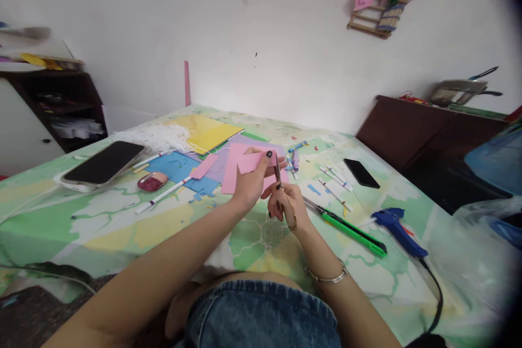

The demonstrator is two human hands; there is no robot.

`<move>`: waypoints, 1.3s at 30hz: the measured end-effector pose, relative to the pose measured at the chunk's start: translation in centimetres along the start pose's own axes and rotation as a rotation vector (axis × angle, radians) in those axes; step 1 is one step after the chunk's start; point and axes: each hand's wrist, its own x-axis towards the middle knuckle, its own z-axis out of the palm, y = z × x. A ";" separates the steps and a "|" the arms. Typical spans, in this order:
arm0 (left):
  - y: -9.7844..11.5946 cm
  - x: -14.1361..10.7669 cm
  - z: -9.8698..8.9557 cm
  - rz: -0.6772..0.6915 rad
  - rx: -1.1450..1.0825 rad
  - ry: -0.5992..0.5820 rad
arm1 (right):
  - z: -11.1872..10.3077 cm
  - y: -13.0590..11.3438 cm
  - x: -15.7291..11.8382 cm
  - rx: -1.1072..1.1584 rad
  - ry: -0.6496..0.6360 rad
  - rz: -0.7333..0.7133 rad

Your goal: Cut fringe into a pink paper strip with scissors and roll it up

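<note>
My left hand [253, 179] pinches a small piece of pink paper [252, 162] between thumb and fingers. Closed round the handles of a pair of scissors [278, 169], my right hand [287, 201] holds the blades upright at the paper's right edge. Beneath both hands lies a larger pink sheet [229, 176], on top of purple paper [218, 163]. A pink paper strip [204, 166] rests to the left, by a white marker [165, 196]. The green utility knife [353, 234] lies just right of my right wrist.
Blue paper [171, 166], a yellow sheet [207, 131] and white string [157, 136] lie at the back left. A phone [104, 162] sits on the left, another phone [361, 173] on the right. The blue glue gun [399, 231] trails a cord. Several markers [335, 194] and paper scraps are scattered about.
</note>
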 end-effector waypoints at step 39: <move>-0.1 0.4 -0.4 -0.004 -0.039 -0.049 | -0.1 -0.2 0.0 -0.030 0.037 -0.010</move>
